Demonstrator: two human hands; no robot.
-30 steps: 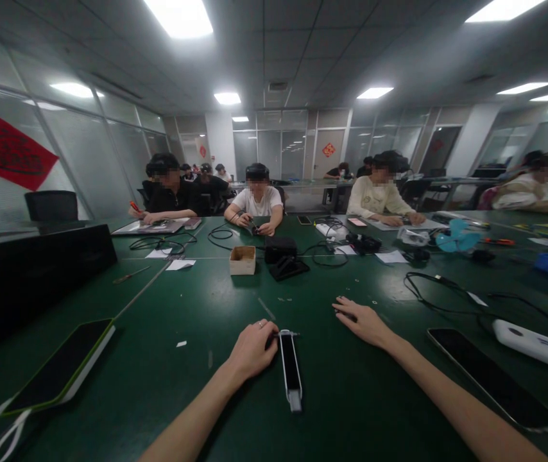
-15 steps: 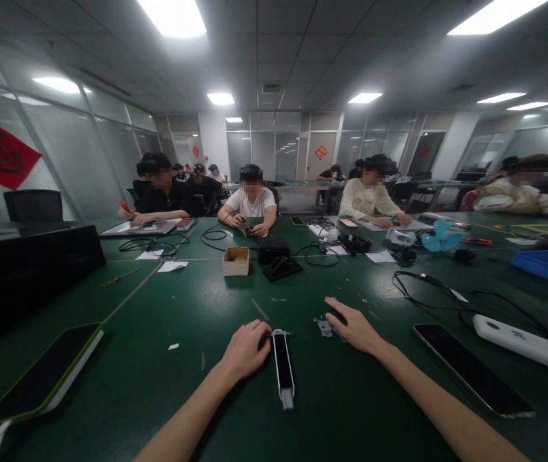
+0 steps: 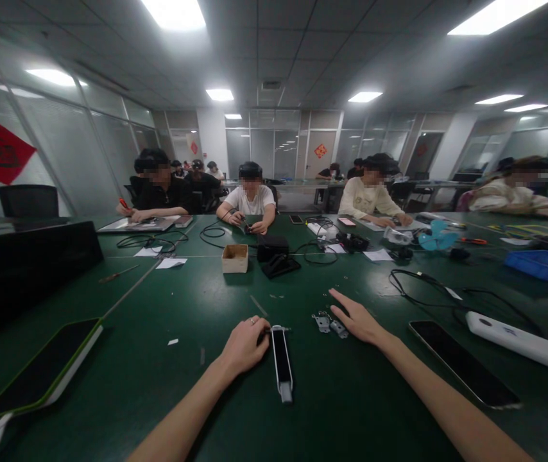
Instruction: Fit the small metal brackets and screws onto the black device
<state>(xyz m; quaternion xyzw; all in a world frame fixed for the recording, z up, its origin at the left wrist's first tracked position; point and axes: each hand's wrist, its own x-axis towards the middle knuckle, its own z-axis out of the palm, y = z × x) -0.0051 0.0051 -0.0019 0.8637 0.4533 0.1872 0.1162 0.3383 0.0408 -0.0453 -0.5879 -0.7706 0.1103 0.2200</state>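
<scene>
Matte dark-green bench (image 3: 124, 359) in an office with glass partitions (image 3: 86, 154) and flat ceiling light panels (image 3: 172, 13). People (image 3: 251, 200) sat along the far side. Left grip (image 3: 245, 343) was curled, fingertips pinching the far end of a slim, glossy black-and-white strip (image 3: 282, 362) lying flat mid-bench. Right grip (image 3: 358, 321) was released and flat, fingers touching small stamped metal brackets (image 3: 330, 323) just right of the strip.

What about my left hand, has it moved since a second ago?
No. The left hand keeps its fingers curled against the far end of the black-and-white device on the green table, as before; only the camera view shifted slightly.
</scene>
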